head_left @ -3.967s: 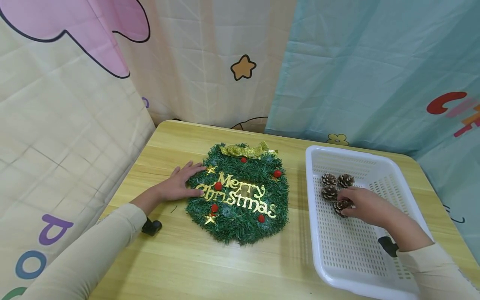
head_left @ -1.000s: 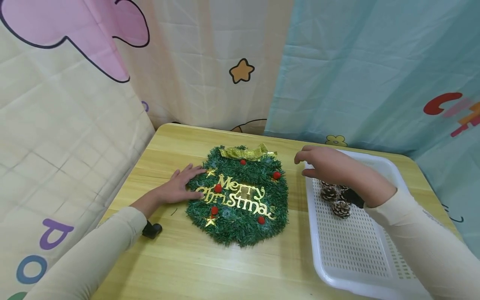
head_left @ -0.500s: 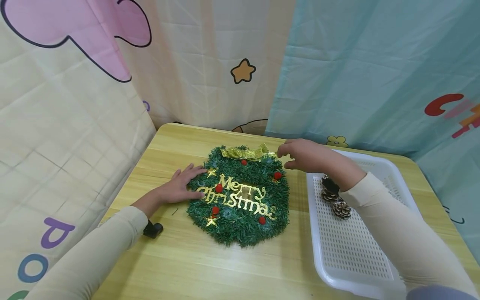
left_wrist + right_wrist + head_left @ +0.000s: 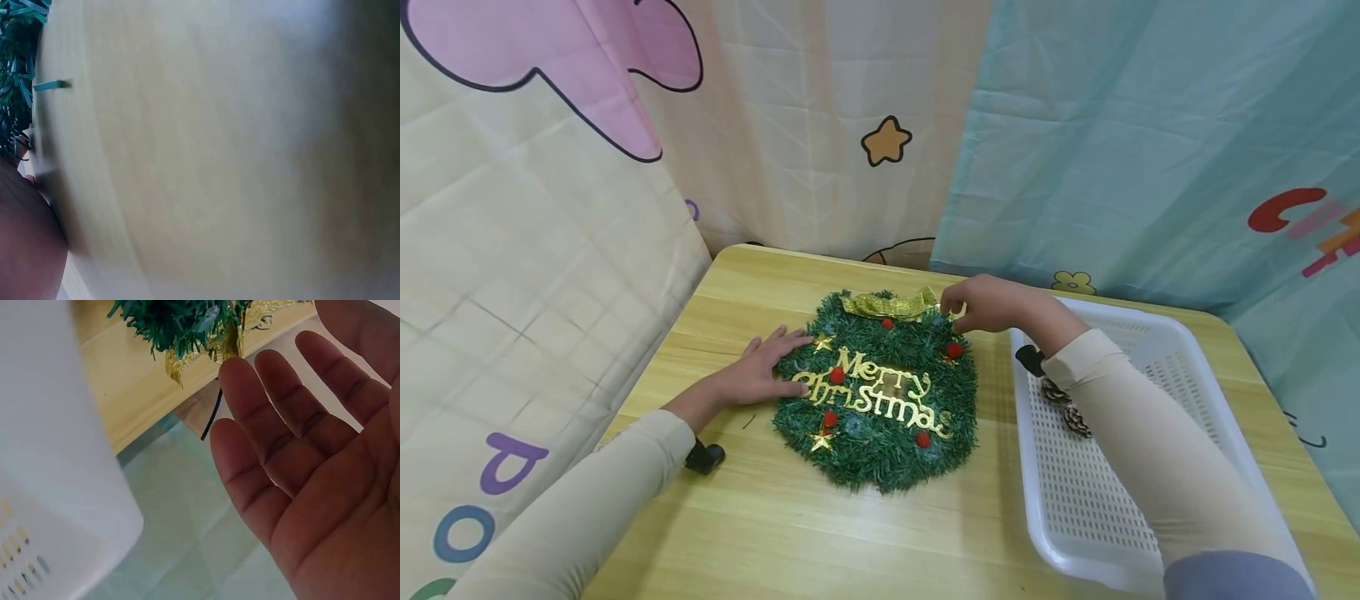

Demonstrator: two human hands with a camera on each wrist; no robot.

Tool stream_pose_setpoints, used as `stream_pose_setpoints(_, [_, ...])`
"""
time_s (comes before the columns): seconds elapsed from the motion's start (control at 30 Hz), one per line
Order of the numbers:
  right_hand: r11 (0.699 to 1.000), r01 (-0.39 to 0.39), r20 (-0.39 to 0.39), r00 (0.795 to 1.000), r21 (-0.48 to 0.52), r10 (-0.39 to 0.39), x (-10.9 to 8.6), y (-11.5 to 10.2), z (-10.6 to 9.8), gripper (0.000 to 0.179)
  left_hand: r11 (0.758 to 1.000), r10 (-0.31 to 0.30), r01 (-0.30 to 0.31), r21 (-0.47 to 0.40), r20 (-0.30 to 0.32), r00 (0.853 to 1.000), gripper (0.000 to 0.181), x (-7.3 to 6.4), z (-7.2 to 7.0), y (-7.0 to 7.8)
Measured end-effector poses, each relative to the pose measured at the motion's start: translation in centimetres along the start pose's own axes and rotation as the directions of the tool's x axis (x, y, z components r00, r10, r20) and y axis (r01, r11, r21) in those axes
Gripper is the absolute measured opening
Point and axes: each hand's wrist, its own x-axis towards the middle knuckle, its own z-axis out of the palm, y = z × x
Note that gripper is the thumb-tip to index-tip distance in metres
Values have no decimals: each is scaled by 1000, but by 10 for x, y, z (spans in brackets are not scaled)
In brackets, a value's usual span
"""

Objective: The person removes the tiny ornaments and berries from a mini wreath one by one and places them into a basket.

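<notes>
A green tinsel wreath (image 4: 874, 442) lies on the wooden table, with gold "Merry Christmas" lettering (image 4: 898, 406), gold stars and red balls on it. Across its top runs a gold ribbon bow (image 4: 883, 307). My left hand (image 4: 752, 377) rests at the wreath's left edge, fingers spread and fairly straight. Over the upper right of the wreath, beside the bow's right end, is my right hand (image 4: 992, 302). In the right wrist view the right hand's bent fingers (image 4: 247, 403) hold nothing visible; the thumb is partly cut off there.
To the right stands a white perforated plastic basket (image 4: 1036, 521). Pinecones (image 4: 1077, 422) lie in it, partly hidden by my right arm. A small green scrap (image 4: 51, 85) lies on the table near the left wrist. Printed curtains hang behind the table.
My right hand has left a pinecone in the basket and moved leftward over the rim to the bow's right end. The left hand and the wreath have stayed put.
</notes>
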Motion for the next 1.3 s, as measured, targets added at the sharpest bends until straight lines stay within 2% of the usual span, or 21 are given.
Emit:
stream_pose_setpoints(0.3, [995, -83, 80, 994, 53, 78, 16, -3, 5, 32, 1000, -4, 4, 0, -1, 1000, 83, -1, -1, 2])
stream_pose_setpoints(0.53, [989, -120, 127, 986, 84, 109, 24, -1, 9, 32, 1000, -4, 4, 4, 0, 1000, 83, -1, -1, 0])
stream_pose_setpoints(0.8, [981, -153, 178, 975, 120, 130, 28, 5, 19, 5, 1000, -6, 6, -6, 0, 1000, 83, -1, 0, 0])
stream_pose_setpoints(0.9, [976, -179, 198, 968, 121, 153, 30, 8, 23, 8, 1000, -5, 5, -4, 0, 1000, 83, -1, 0, 0])
stream_pose_setpoints(1.13, [974, -182, 212, 965, 131, 152, 32, 14, 27, 14, 1000, -8, 8, -4, 3, 1000, 83, 0, -1, 1])
stream_pose_setpoints(1.3, [967, -202, 249, 955, 153, 161, 32, 16, 28, 17, 1000, -10, 10, -2, 4, 1000, 82, 1, -1, 2])
